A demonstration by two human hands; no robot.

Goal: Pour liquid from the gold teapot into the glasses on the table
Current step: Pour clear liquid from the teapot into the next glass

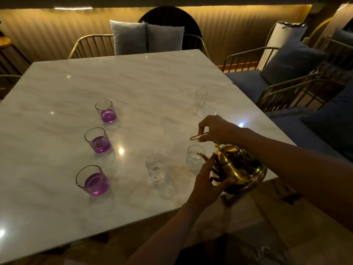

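1. Head view over a pale marble-look table (133, 77): a polished gold metal teapot (240, 169) hangs at the table's near right corner, partly past the edge, spout aimed left.

2. Right hand (215, 129), above the teapot, pinches its thin gold bail handle (196, 136) between thumb and curled fingers; the handle's long axis runs roughly left to right from the grip.

3. Left hand (208, 180) cups the teapot's near left flank, fingers spread against the metal, thumb along the lower belly.

4. Just off the spout tip stands a clear faceted empty glass (194, 157); it is the nearest vessel, touching neither hand nor pot as far as can be told.

5. Further left of the teapot sits a second clear empty glass (155, 166); a third (200, 98) stands beyond the right hand.

6. Well left of the teapot, three clear tumblers holding purple liquid (95, 180) line up.

7. Judgement: the pour turns on tipping the spout left and down over the nearest glass, the left hand steadying.
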